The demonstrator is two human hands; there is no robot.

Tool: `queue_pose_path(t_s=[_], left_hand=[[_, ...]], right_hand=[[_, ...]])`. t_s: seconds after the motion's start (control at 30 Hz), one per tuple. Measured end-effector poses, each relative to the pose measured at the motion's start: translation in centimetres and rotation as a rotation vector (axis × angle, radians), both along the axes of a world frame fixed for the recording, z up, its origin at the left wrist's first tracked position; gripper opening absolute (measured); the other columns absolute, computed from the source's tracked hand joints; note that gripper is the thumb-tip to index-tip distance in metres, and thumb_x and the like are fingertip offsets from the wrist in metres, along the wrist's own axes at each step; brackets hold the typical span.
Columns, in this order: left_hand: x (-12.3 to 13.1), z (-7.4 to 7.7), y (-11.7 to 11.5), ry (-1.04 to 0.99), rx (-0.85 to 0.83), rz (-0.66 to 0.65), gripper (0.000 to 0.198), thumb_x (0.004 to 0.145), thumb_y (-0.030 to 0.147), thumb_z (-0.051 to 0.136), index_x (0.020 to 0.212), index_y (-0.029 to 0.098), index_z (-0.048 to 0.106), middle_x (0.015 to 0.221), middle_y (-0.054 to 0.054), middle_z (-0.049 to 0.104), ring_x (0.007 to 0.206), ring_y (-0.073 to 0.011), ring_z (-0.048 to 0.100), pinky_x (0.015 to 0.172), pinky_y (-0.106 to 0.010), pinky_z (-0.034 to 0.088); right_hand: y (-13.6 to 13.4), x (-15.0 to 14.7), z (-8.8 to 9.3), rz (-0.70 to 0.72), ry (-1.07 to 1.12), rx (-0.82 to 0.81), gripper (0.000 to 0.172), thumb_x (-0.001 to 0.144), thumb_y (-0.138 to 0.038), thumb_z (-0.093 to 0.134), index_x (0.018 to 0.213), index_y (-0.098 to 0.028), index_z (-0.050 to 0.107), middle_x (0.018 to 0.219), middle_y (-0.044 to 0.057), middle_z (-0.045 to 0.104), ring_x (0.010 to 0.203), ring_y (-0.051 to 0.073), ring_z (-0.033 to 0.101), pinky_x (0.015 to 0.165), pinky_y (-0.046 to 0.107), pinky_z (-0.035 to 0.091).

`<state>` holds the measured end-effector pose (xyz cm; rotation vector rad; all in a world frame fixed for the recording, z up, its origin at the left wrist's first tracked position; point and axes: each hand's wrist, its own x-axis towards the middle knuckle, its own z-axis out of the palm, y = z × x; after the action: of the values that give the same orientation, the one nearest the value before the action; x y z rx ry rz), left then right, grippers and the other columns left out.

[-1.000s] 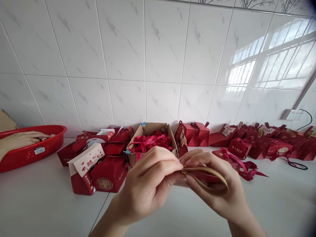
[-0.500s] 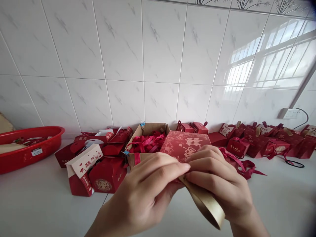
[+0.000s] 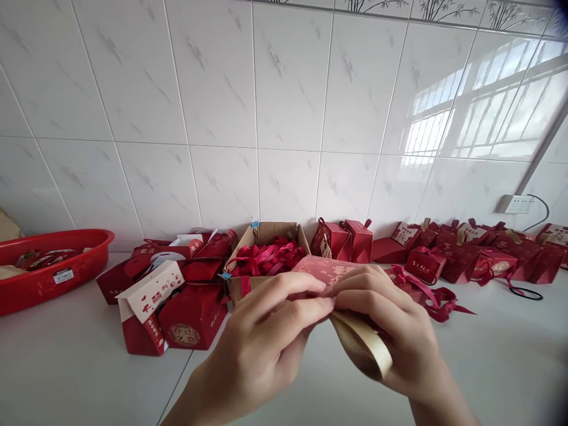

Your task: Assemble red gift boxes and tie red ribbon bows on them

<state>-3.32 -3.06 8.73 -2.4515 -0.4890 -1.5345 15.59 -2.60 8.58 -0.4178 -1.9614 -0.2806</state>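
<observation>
A red gift box point(image 3: 322, 266) with pale printed characters is held up in front of me, its near edge covered by my fingers. My left hand point(image 3: 266, 337) is closed on the box from the left, fingertips pressed together at that edge. From the right, my right hand point(image 3: 393, 325) curls over the same edge, its fingertips meeting those of the left. A gold ribbon loop point(image 3: 361, 346) hangs toward me from beneath the right fingers. Where the ribbon joins the box is hidden.
Behind the box stands a cardboard carton point(image 3: 306, 239) of crimson ribbons point(image 3: 266, 257). Several red boxes point(image 3: 195, 316) sit at left beside a red basin point(image 3: 48, 281). More finished-looking boxes point(image 3: 461, 254) line the tiled wall point(image 3: 288, 106) at right, near a power strip point(image 3: 517, 204).
The held box has tipped so that its printed face shows less, uncovering more of the two small boxes behind. The ribbon loop has shifted slightly up and left along with my right hand.
</observation>
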Motion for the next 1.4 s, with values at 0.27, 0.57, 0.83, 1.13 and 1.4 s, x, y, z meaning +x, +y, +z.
queue_pose_path(t_s=[0.27,0.57,0.83,1.13,1.4], left_hand=[[0.2,0.2,0.3,-0.083,-0.033,-0.106,0.032,0.079,-0.007,0.06,0.1,0.017,0.065,0.097,-0.004,0.066,0.09,-0.0117,0.065,0.084,-0.021,0.055],[0.4,0.4,0.3,-0.118,-0.031,-0.129,0.031,0.08,-0.005,0.06,0.1,0.018,0.066,0.087,-0.002,0.068,0.083,-0.0123,0.066,0.077,-0.024,0.058],[0.2,0.2,0.4,-0.112,-0.067,-0.137,0.03,0.08,-0.008,0.058,0.099,0.013,0.067,0.091,-0.007,0.067,0.087,-0.0127,0.066,0.078,-0.022,0.057],[0.0,0.0,0.0,-0.086,-0.154,-0.113,0.036,0.078,-0.012,0.053,0.099,0.013,0.067,0.093,-0.007,0.065,0.088,-0.0128,0.064,0.077,-0.022,0.055],[0.0,0.0,1.6,-0.122,-0.374,-0.139,0.015,0.084,0.009,0.063,0.094,0.017,0.07,0.088,-0.003,0.069,0.081,-0.0132,0.065,0.075,-0.025,0.055]], right_hand=[[-0.1,-0.6,-0.3,0.089,0.114,-0.109,0.022,0.079,-0.005,0.055,0.094,-0.02,0.056,0.078,0.005,0.066,0.065,0.016,0.059,0.056,0.029,0.047],[0.0,-0.7,-0.3,0.137,0.162,-0.115,0.031,0.079,-0.005,0.057,0.105,-0.019,0.065,0.083,0.007,0.068,0.07,0.017,0.063,0.058,0.029,0.054],[0.3,-0.5,-1.0,0.121,0.162,-0.159,0.033,0.076,-0.001,0.06,0.102,-0.019,0.068,0.09,0.008,0.068,0.081,0.019,0.068,0.065,0.027,0.058],[0.6,-0.7,-1.0,0.147,0.149,-0.226,0.021,0.078,-0.006,0.063,0.093,-0.019,0.069,0.086,0.006,0.07,0.082,0.018,0.068,0.067,0.026,0.058],[1.7,-1.0,-1.7,0.145,0.17,-0.382,0.017,0.08,-0.007,0.064,0.09,-0.02,0.069,0.085,0.006,0.069,0.077,0.018,0.066,0.063,0.027,0.054]])
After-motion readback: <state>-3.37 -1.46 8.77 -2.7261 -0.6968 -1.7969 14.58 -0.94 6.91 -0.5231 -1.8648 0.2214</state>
